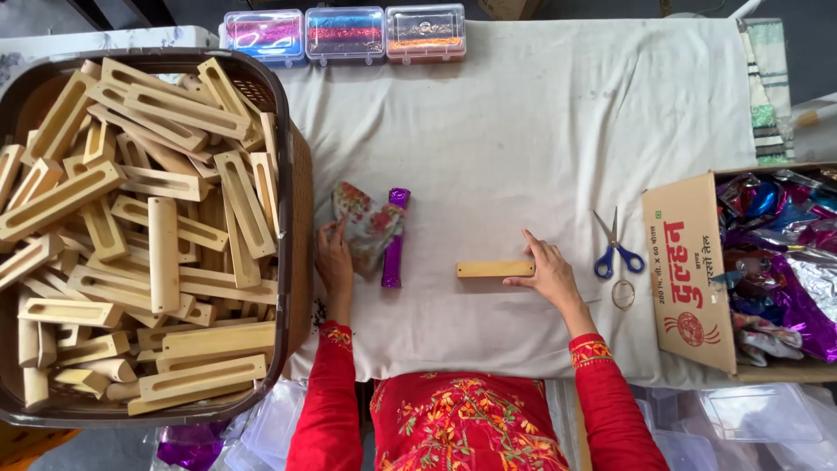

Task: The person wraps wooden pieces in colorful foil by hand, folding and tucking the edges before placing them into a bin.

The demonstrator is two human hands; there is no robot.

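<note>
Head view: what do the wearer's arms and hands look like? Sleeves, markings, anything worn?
Both arms wear long red sleeves; each cuff has a band of orange-and-yellow floral embroidery. The left hand and right hand are bare: no gloves, and no rings or bangles that I can make out. The sleeves match a red tunic with the same floral stitching.

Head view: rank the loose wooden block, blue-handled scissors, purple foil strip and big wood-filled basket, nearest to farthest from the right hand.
1. Loose wooden block: touching the right hand, on its left.
2. Blue-handled scissors: just to its right.
3. Purple foil strip: across the cloth, by the left hand.
4. Big wood-filled basket: far left.
</note>
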